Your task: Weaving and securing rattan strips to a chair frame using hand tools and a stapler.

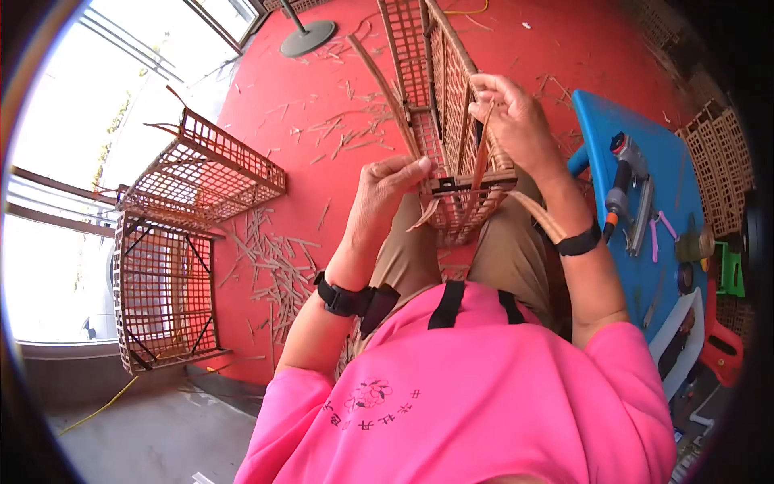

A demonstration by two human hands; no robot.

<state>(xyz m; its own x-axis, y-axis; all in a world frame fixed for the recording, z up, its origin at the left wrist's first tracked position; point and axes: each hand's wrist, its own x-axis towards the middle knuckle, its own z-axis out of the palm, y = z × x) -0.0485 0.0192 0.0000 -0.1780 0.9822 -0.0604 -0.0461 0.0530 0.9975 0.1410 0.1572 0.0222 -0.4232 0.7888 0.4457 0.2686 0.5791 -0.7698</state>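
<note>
A woven brown basket frame [455,105] with open lattice walls stands between my knees. My left hand [393,179] is closed at its near left corner, thumb and fingers pinched on a long flat brown weaving strip [379,81] that runs up and away. My right hand [516,121] has curled fingers at the top of the right wall, around the upper part of another brown strip [483,153], which slants down to the near rim. A dark metal piece [451,185] sits on that rim. Loose strip ends [536,214] hang beside my right wrist.
Two lattice baskets [210,173] [165,286] stand at the left by the window. Strip offcuts [278,266] litter the red floor. At the right, a blue stool [601,129] carries a nail gun [625,177] and pink-handled scissors [663,230]. A round dark base [308,38] stands far off.
</note>
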